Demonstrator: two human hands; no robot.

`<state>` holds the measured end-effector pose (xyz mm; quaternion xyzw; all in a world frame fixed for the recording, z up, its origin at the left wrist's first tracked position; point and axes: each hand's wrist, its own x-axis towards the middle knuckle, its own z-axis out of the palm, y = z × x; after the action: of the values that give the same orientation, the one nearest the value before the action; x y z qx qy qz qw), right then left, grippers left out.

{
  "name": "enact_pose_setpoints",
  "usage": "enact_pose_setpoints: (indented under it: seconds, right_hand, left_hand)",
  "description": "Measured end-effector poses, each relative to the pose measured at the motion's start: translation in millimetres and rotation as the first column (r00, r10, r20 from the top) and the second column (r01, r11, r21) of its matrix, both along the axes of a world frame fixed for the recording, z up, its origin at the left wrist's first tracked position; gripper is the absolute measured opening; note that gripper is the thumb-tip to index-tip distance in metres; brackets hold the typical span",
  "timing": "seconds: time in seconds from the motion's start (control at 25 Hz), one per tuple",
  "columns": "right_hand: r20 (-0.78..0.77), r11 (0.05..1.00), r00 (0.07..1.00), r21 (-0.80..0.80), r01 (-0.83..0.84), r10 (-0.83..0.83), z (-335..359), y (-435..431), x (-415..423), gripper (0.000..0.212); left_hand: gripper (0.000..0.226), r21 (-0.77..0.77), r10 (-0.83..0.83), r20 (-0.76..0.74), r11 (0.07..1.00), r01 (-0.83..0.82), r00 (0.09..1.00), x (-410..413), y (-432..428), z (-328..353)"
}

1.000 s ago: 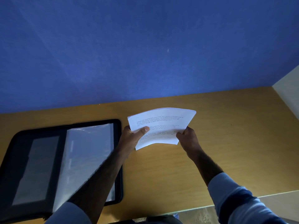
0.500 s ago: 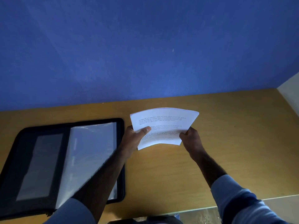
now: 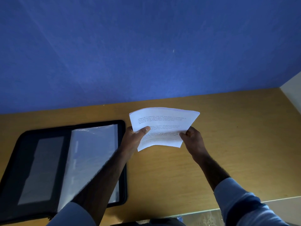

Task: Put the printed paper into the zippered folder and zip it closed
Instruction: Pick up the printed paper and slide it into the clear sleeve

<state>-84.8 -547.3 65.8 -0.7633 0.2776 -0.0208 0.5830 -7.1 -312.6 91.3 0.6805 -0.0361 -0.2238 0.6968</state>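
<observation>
Both hands hold the printed paper (image 3: 162,126) above the counter (image 3: 228,144): left hand (image 3: 135,139) clamped on its left edge, thumb on top, right hand (image 3: 192,137) gripping the right edge. Sheets bow upward. Zippered folder (image 3: 19,152) lies open, flat, left of the paper, clear sleeve (image 3: 91,152) showing.

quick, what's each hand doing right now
Left hand: closed on the printed paper, left edge.
Right hand: closed on the same paper, right edge.

Setting: office desk cubicle | Evidence: wood-laminate desktop (image 3: 228,144); blue fabric partition wall (image 3: 146,46); 1 open black zippered folder (image 3: 19,144); 1 sheaf of printed paper (image 3: 162,121)
</observation>
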Motion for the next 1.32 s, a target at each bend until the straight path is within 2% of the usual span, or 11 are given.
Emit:
enact_pose_setpoints:
  seconds: [0.12, 0.32, 0.44, 0.52, 0.6, 0.68, 0.76, 0.8, 1.04, 1.2, 1.32]
  right_hand:
    - [0.016, 1.000, 1.000, -0.001, -0.006, 0.006, -1.7, 2.1, 2.4, 0.013]
    - [0.034, 0.996, 0.996, 0.015, -0.084, 0.084, 8.4, 35.3, 25.8, 0.015]
    - [0.013, 0.994, 0.995, 0.042, -0.103, 0.102, 17.1, 62.9, 47.8, 0.015]
    - [-0.008, 0.994, 0.994, 0.008, -0.109, 0.109, 20.8, 82.5, 65.7, 0.012]
    - [-0.014, 0.993, 0.994, -0.037, -0.108, 0.107, 25.0, 99.7, 83.6, 0.011]
    - [-0.020, 0.989, 0.995, -0.106, -0.104, 0.103, 30.2, 117.5, 105.5, 0.015]
    - [-0.024, 0.977, 0.994, -0.182, -0.112, 0.110, 35.4, 135.4, 129.6, 0.014]
    - [-0.029, 0.963, 0.992, -0.238, -0.123, 0.120, 37.1, 144.4, 142.0, 0.011]
    - [-0.035, 0.848, 0.987, -0.507, -0.153, 0.157, 51.5, 193.1, 196.2, 0.009]
    - [-0.012, 0.835, 0.986, -0.529, -0.149, 0.168, 67.1, 216.9, 221.3, 0.011]
    - [0.016, 0.810, 0.980, -0.566, -0.153, 0.196, 77.9, 224.8, 238.0, 0.012]
  left_hand:
    - [0.024, -0.044, 0.052, -0.017, 0.998, -0.053, 0.998, 5.3, 13.5, 4.4]
    - [0.032, -0.049, 0.090, -0.054, 0.994, -0.093, 0.994, 24.5, 52.8, 6.1]
    - [0.036, 0.021, 0.094, -0.071, 0.996, -0.092, 0.993, 47.2, 95.2, -3.1]
    - [0.034, 0.197, 0.147, -0.016, 0.970, -0.141, 0.989, 64.9, 132.0, -18.2]
    - [0.027, 0.554, 0.082, 0.164, 0.817, -0.160, 0.983, 84.7, 174.6, -44.2]
    - [0.035, 0.822, -0.149, 0.228, 0.559, -0.108, 0.962, 103.1, 216.2, -70.8]
    - [0.045, 0.912, -0.283, 0.242, 0.392, -0.118, 0.928, 116.6, 246.1, -90.0]
    - [0.048, 0.924, -0.307, 0.253, 0.358, -0.135, 0.917, 121.6, 255.5, -96.5]
    - [0.036, 0.930, -0.422, 0.302, 0.330, -0.166, 0.855, 137.7, 273.8, -108.2]
    - [0.011, 0.931, -0.477, 0.317, 0.322, -0.173, 0.820, 141.9, 278.2, -104.1]
    - [0.006, 0.939, -0.541, 0.315, 0.299, -0.172, 0.780, 147.3, 274.5, -98.8]
